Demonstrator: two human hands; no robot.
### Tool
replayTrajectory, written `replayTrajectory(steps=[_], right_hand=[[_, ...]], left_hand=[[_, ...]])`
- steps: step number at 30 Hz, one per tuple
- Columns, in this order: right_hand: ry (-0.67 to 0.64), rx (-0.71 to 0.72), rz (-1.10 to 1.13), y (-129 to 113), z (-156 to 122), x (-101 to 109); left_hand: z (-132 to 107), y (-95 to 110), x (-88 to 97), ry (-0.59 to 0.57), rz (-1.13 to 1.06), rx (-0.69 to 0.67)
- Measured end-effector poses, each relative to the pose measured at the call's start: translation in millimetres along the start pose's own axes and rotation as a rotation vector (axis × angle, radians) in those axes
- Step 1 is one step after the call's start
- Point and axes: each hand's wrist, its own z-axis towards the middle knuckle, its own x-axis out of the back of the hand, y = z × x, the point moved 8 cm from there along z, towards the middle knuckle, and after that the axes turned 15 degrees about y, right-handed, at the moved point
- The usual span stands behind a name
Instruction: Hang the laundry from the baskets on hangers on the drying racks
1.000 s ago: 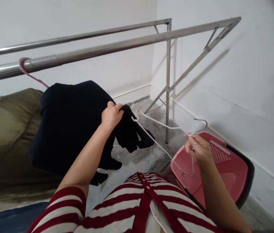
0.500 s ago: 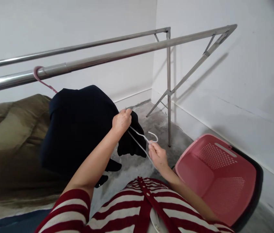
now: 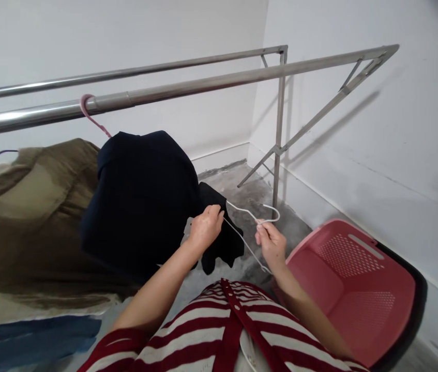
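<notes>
Both hands up at the black cloth, white hanger between them!

Far left, an olive quilted blanket [image 3: 20, 222] bunches under the steel rail [image 3: 203, 85], with a blue cloth [image 3: 28, 341] below it. Next comes a dark garment [image 3: 141, 201], hanging from a pink hanger [image 3: 90, 111] hooked over that rail, and a black cloth [image 3: 219, 232] droops at its right side. The left hand [image 3: 204, 227], forearm reaching up and across, is closed on that cloth, with the white wire hanger [image 3: 246, 245] running right from just beside it. The right hand [image 3: 271, 245] pinches the hanger near its hook between thumb and fingertips. Bare concrete floor [image 3: 265, 201] opens past the hands, up to the rack's upright [image 3: 278, 155]. Far right, a pink plastic laundry basket [image 3: 312, 248] sits tilted by the wall.
</notes>
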Motion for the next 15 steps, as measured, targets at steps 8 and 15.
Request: replayTrajectory(steps=[8,15], right_hand=[[-0.005,0.167,0.172,-33,14,64],[0.055,0.133,0.116,-52,28,65]], left_hand=[[16,2,124.7,0.369,-0.17,-0.367],[43,48,92.9,-0.183,0.052,-0.623]])
